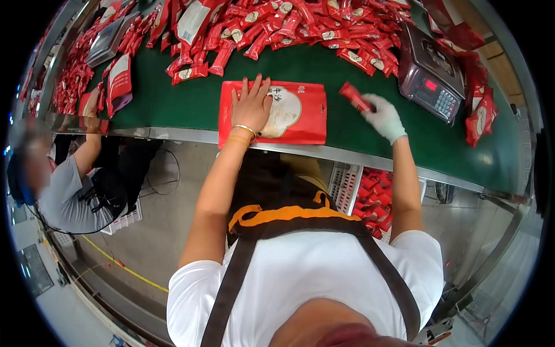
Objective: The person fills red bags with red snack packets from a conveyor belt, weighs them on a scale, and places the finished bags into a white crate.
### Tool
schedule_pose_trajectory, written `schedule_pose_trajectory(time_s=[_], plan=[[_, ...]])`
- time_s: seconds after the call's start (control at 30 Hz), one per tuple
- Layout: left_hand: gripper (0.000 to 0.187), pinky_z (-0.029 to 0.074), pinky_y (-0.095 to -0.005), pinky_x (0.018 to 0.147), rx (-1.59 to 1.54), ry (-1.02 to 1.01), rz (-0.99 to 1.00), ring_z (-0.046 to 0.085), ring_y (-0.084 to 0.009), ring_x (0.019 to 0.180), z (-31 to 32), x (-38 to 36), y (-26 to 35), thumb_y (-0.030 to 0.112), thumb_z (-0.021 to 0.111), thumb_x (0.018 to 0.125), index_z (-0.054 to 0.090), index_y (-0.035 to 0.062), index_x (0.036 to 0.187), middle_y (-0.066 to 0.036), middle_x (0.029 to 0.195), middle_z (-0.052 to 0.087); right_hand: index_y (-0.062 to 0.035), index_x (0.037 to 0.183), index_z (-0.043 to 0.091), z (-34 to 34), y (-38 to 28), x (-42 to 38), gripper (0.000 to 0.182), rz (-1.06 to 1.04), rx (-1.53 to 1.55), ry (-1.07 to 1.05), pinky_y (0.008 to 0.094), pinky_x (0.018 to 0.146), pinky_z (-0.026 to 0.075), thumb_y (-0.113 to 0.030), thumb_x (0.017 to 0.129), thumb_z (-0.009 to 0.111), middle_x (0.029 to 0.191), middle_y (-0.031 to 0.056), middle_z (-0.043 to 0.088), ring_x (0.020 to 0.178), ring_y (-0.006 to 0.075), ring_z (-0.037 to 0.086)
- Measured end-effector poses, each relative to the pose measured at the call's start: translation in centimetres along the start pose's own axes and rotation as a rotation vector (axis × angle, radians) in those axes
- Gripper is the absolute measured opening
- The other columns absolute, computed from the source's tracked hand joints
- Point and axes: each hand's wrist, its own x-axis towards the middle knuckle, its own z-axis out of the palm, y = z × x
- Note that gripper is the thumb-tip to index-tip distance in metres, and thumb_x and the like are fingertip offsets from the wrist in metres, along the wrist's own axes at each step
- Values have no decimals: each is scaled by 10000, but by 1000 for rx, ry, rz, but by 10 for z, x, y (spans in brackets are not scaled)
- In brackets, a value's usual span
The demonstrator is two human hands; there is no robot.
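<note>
My bare left hand (252, 106) lies spread and flat on a large red pouch (315, 115) with a white oval label, which rests on the green table surface at the near edge. In my gloved right hand (383, 117) is a small red packet (354, 96), pinched between the fingers to the right of the pouch. Beyond both hands a big heap of similar red packets (289, 26) covers the far side of the table.
A digital scale (430, 72) stands at the right, beside red pouches (481, 115). Another scale (110, 40) is at the back left. A co-worker (87, 191) sits at the left, one hand by a red pouch (119, 81). Below the table edge is a white crate (346, 185).
</note>
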Motion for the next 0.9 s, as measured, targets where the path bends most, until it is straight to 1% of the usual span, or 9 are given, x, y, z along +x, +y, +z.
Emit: schedule_pose_trajectory(time_s=[0.1, 0.17, 0.2, 0.23, 0.27, 0.3, 0.4, 0.5, 0.9], plan=[[539, 160, -604, 1131, 13, -1, 9, 219, -380, 1429, -2, 0, 1, 364, 376, 964, 339, 203, 1477, -60, 1552, 290, -60, 1109, 661, 8, -53, -16, 364, 0, 235, -244, 334, 833, 505, -191, 769, 671, 995, 143, 665, 913, 261, 648], [529, 153, -615, 1125, 26, 44, 26, 213, -367, 1434, -1, -1, 2, 361, 400, 967, 349, 225, 1475, -45, 1556, 285, -9, 1168, 609, 47, -60, 2, 417, 157, 519, -367, 302, 808, 509, -182, 792, 665, 1011, 122, 676, 895, 175, 636], [529, 153, -615, 1125, 27, 48, 25, 213, -367, 1434, -3, -3, 4, 361, 400, 967, 349, 225, 1475, -45, 1556, 285, -1, 1225, 562, 60, -79, 13, 485, 299, 811, -475, 309, 865, 498, -174, 789, 690, 1081, 130, 667, 971, 189, 627], [535, 143, -625, 1123, 74, 38, 79, 203, -359, 1439, -6, -5, 6, 358, 411, 963, 346, 226, 1477, -40, 1559, 278, -4, 1291, 513, 97, -85, 23, 544, -29, 791, -274, 328, 899, 494, -165, 816, 722, 1216, 112, 621, 1014, 189, 604], [542, 134, -636, 1120, 124, 32, 127, 194, -351, 1444, -10, -3, 6, 355, 421, 959, 342, 228, 1479, -36, 1562, 270, -22, 1319, 496, 130, -74, 34, 582, -200, 686, -317, 343, 973, 453, -162, 808, 737, 1276, 120, 592, 1103, 204, 570], [552, 118, -649, 1116, 88, 63, 160, 196, -342, 1445, -6, -3, 3, 348, 435, 953, 337, 225, 1482, -35, 1561, 271, -21, 1287, 529, 175, -64, 32, 519, -307, 806, -134, 333, 983, 450, -151, 823, 721, 1276, 112, 590, 1094, 182, 575], [554, 121, -629, 1125, 57, 57, 163, 207, -339, 1441, -9, -5, -2, 361, 441, 952, 344, 222, 1479, -41, 1551, 293, -19, 1281, 531, 171, -62, 45, 504, -196, 785, -473, 333, 980, 452, -152, 830, 712, 1264, 106, 595, 1092, 184, 577], [566, 136, -601, 1135, -38, 44, 202, 225, -335, 1435, -10, -5, -1, 386, 451, 946, 353, 209, 1475, -52, 1536, 324, -17, 1275, 533, 160, -59, 53, 490, -190, 746, -601, 333, 977, 453, -153, 836, 703, 1251, 101, 601, 1089, 187, 579], [544, 198, -556, 1125, -28, 61, 228, 341, -319, 1376, -13, 8, 4, 429, 440, 948, 401, 214, 1447, -74, 1478, 413, -8, 1252, 542, 190, -67, 72, 435, -131, 891, -472, 332, 964, 459, -157, 864, 669, 1203, 79, 622, 1077, 197, 587]])
